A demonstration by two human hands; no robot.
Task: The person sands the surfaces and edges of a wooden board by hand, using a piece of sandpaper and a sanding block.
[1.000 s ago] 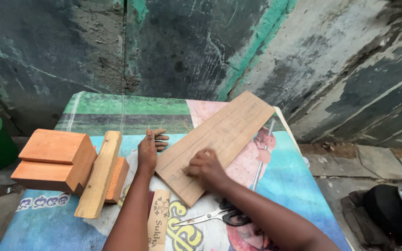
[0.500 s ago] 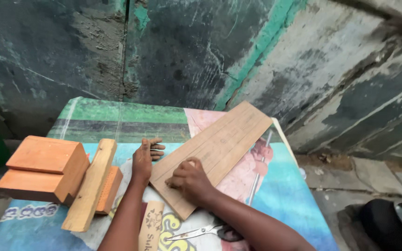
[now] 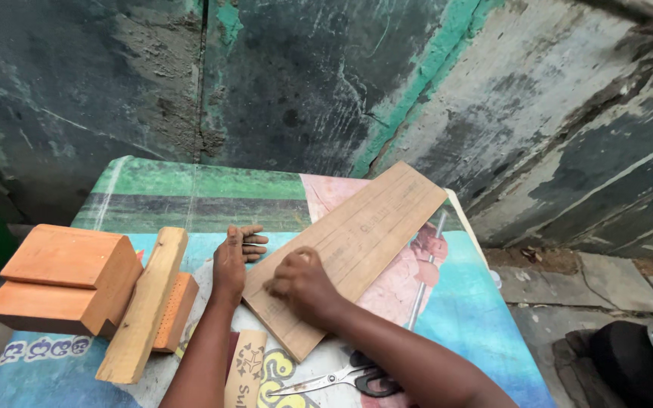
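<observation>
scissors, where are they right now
In the head view the scissors lie on the printed table cover at the bottom centre, just below the thin wooden board's near corner and under the right forearm.

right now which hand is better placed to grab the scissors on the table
Right, probably. The right hand rests on the near end of the thin board, just above the scissors. The left hand lies flat beside the board's left edge, farther away.

Left hand [image 3: 232, 261] flat, fingers spread; right hand [image 3: 300, 281] curled, knuckles up, forearms converging.
</observation>
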